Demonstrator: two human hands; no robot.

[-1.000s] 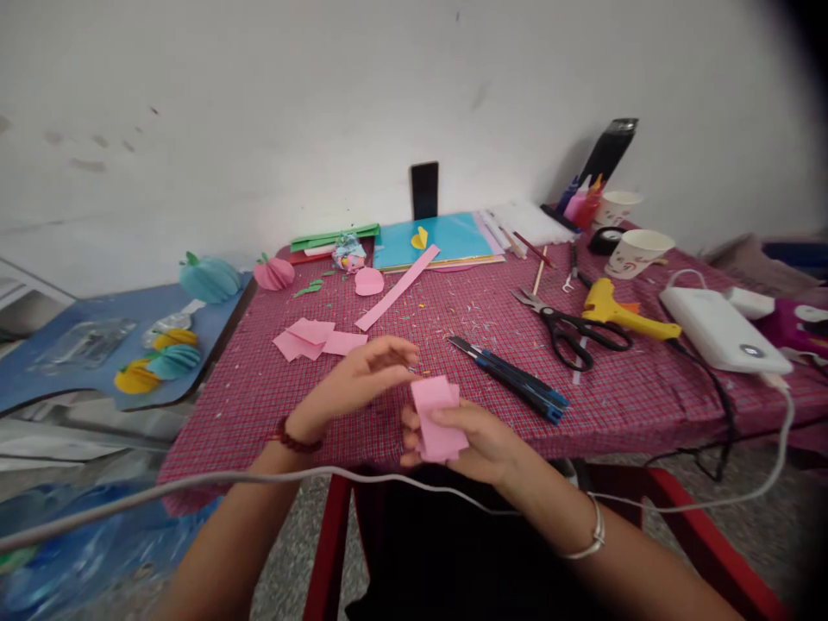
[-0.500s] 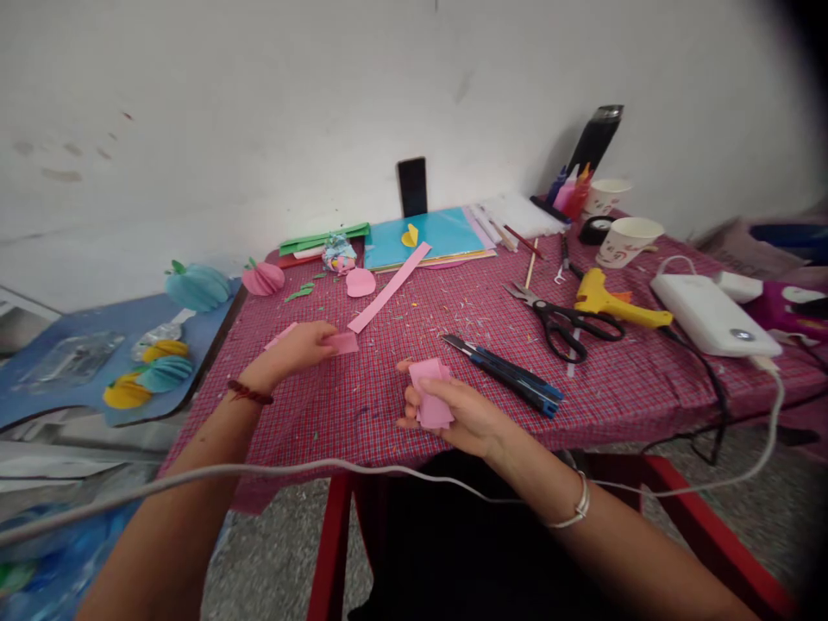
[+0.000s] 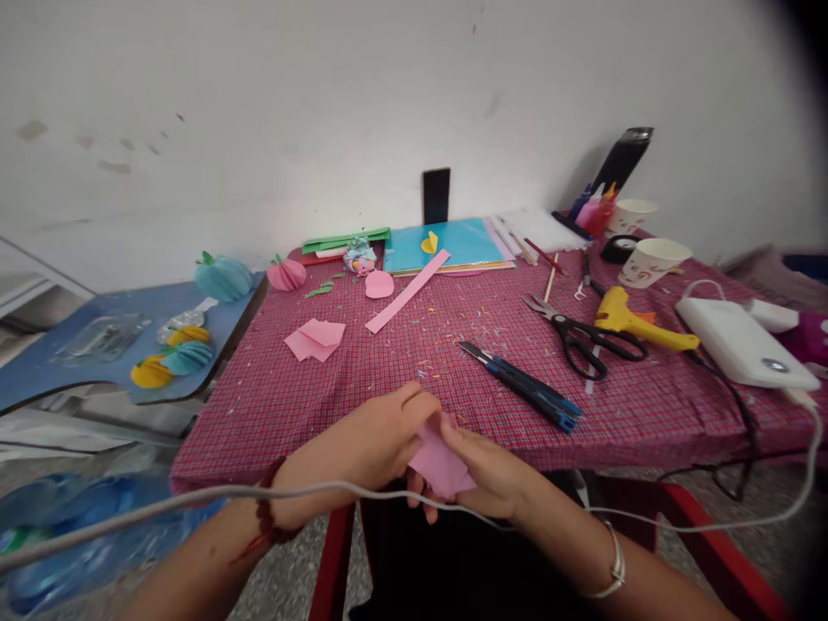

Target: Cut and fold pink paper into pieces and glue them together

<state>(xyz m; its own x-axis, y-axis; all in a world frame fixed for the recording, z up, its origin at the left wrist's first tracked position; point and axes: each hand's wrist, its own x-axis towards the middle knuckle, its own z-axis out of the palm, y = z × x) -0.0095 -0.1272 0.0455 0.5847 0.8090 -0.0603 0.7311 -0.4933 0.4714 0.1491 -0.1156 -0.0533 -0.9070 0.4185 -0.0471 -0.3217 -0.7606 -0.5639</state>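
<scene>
Both hands meet at the near edge of the red checked table (image 3: 278, 405). My right hand (image 3: 488, 474) holds a small stack of pink paper squares (image 3: 438, 464) from below. My left hand (image 3: 362, 444) pinches the stack's upper left edge, fingers closed on it. More loose pink squares (image 3: 315, 338) lie further back on the left of the cloth.
A long pink strip (image 3: 407, 291) and a pink disc (image 3: 379, 284) lie mid-table. Blue utility knives (image 3: 523, 385), black scissors (image 3: 579, 336), a yellow glue gun (image 3: 630, 317), a white power bank (image 3: 743, 342) and paper cups (image 3: 650, 260) fill the right. Paper fruits (image 3: 223, 276) sit on a blue board at left.
My left hand came back from the loose pink squares on the left and joined my right hand on the stack. Both hands dropped toward the table's near edge.
</scene>
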